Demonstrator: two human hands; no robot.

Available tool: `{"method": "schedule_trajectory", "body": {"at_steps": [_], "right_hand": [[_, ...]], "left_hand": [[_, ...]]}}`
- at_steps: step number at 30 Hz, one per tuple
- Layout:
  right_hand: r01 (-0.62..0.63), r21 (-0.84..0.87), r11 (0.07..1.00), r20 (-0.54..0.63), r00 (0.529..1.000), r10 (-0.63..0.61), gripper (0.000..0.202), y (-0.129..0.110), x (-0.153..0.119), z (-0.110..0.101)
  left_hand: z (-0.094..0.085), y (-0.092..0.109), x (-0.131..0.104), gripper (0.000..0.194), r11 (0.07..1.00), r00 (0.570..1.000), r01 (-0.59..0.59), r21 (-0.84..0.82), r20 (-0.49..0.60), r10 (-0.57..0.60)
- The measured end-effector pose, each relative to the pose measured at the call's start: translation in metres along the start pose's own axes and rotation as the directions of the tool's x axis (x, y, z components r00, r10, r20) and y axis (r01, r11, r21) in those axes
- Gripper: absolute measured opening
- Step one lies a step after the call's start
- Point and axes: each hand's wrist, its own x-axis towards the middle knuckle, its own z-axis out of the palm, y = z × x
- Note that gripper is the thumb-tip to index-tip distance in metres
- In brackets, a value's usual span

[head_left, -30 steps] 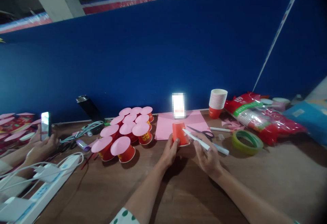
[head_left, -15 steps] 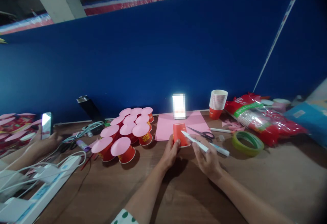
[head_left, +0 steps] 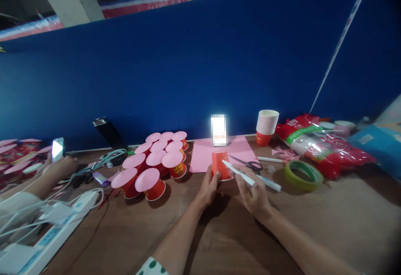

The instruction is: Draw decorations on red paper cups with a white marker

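Observation:
A red paper cup [head_left: 221, 164] is held upside down in my left hand [head_left: 208, 189], with the thumb on its near side. My right hand [head_left: 255, 195] grips a white marker pen [head_left: 241, 174] whose tip meets or nearly meets the cup's side; I cannot tell for sure. Behind the cup lies a sheet of pink paper [head_left: 203, 154], with scissors [head_left: 250, 164] resting across its right edge. A blue-and-white pen [head_left: 271, 184] lies just right of my right hand. To the left stand several red cups topped with pink paper discs [head_left: 148, 179].
A stack of paper cups [head_left: 267, 124], a red plastic pack [head_left: 316, 141] and a tape roll [head_left: 303, 176] sit to the right. At left are a power strip [head_left: 67, 220], tangled cables, a black flask [head_left: 108, 132] and a co-worker's hand [head_left: 64, 166] by a phone.
My hands, the cup and the marker keep nearly the same positions. At the far left, the co-worker's other hand has moved up in front of the phone.

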Motion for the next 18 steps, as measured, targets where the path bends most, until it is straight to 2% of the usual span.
{"method": "schedule_trajectory", "body": {"at_steps": [18], "right_hand": [[-0.004, -0.048, 0.999, 0.020, 1.000, 0.005, 0.023, -0.0042, 0.0025, -0.0015]], "left_hand": [[0.0008, 0.0011, 0.0002, 0.044, 0.999, 1.000, 0.017, -0.041, -0.003, -0.018]]}}
